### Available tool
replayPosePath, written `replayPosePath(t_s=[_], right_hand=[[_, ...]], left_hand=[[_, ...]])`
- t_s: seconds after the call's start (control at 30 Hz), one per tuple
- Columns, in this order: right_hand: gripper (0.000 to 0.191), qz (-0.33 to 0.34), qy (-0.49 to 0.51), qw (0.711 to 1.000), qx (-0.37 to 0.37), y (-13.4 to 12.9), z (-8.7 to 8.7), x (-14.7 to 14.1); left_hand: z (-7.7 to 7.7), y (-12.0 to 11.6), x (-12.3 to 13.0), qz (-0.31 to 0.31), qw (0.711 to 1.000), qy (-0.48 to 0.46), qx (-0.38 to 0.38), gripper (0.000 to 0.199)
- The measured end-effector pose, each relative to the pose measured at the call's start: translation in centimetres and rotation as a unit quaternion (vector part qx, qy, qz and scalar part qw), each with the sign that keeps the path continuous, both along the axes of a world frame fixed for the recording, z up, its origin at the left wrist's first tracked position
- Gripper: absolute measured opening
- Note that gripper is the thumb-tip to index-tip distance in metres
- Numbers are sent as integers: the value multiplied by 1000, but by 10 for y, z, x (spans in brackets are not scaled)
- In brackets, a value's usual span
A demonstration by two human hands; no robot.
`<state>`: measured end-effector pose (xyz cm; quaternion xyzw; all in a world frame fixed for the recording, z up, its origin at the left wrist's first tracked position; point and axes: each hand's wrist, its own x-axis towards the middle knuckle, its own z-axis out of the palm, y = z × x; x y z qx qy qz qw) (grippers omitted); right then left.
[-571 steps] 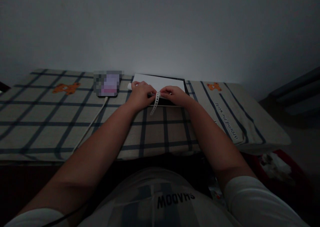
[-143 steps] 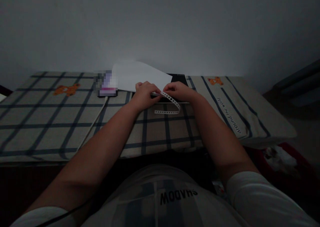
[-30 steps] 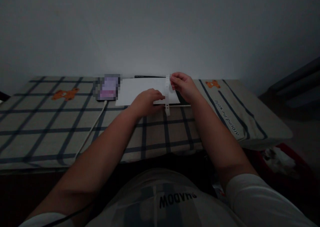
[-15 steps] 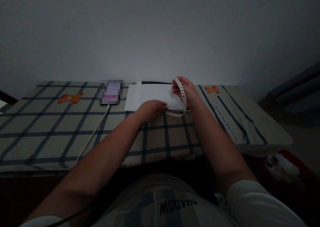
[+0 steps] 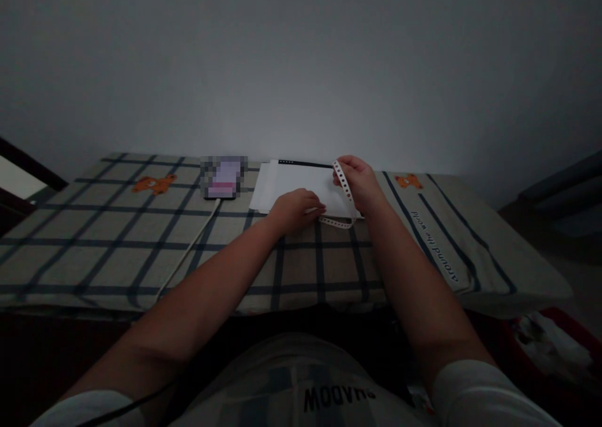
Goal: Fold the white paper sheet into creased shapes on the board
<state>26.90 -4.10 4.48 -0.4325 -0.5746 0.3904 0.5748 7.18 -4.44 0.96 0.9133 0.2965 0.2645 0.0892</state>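
Note:
A narrow white strip with a row of dark round dots or holes (image 5: 342,178) hangs in a loop between my hands. My right hand (image 5: 360,182) pinches its upper end above the right side of a stack of white sheets (image 5: 301,185). At the front edge of the sheets, my left hand (image 5: 296,210) is closed, its fingertips at the strip's lower end; exactly how they grip it is partly hidden. Along the sheets' back edge runs a black strip with small white dots (image 5: 286,162).
A phone with a blurred screen (image 5: 224,179) lies left of the sheets, its pale cable (image 5: 192,242) running to the table's front edge. A checked cloth with bear prints (image 5: 113,239) covers the table, which meets a grey wall (image 5: 301,69). A red container (image 5: 564,320) stands below on the right.
The view has shifted slightly, so the table appears a little further right and lower. Both hands keep their places at the strip, whose loop hangs a bit differently.

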Motion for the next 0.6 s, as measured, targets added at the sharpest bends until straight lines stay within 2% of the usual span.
replayPosePath(t_s=[0.07, 0.1, 0.2, 0.27, 0.43, 0.6], right_hand=[[30, -13, -15, 1000, 5, 1, -1, -3], [30, -21, -22, 1000, 6, 3, -3, -4], [29, -40, -32, 999, 4, 7, -8, -8], [28, -57, -39, 998, 4, 9, -12, -9], [30, -94, -64, 993, 6, 14, -17, -9], [32, -118, -29, 993, -9, 19, -21, -8]], left_hand=[[5, 0, -3, 13, 989, -123, -78, 36], [7, 0, -3, 22, 974, -183, -129, 42], [11, 1, -4, 39, 906, -307, -289, 58], [11, 2, -5, 40, 870, -341, -353, 59], [10, 2, -7, 14, 845, -377, -380, 39], [13, 4, -10, 5, 815, -410, -409, 38]])
